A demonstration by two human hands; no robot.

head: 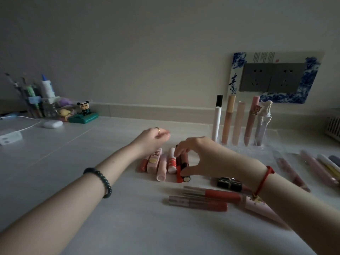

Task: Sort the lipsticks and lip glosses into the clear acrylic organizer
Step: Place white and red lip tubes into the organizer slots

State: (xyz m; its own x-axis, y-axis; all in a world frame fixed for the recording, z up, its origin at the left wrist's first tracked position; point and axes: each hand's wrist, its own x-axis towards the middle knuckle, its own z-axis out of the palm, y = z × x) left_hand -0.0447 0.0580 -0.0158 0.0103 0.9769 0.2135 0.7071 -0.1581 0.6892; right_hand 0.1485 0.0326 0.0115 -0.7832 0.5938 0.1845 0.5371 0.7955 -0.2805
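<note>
A row of several short lipsticks (161, 162) lies side by side on the white table. My right hand (200, 157) arches over the row's right end, thumb and fingers pinching a dark brown lipstick (184, 165) lengthwise. My left hand (152, 139) hovers just above the row's left end with curled fingers, nothing visible in it. The clear acrylic organizer (239, 144) stands behind my right hand with several tall lip gloss tubes (228, 118) upright in its back slots. Two red lip glosses (211, 196) and a black lipstick (229, 183) lie near my right wrist.
More tubes (323, 168) lie flat at the right edge. At the back left stand a pen holder (35, 100), small figurines (83, 113) and a white earbud case (53, 123). A wall socket with a blue-patterned frame (272, 78) sits behind the organizer.
</note>
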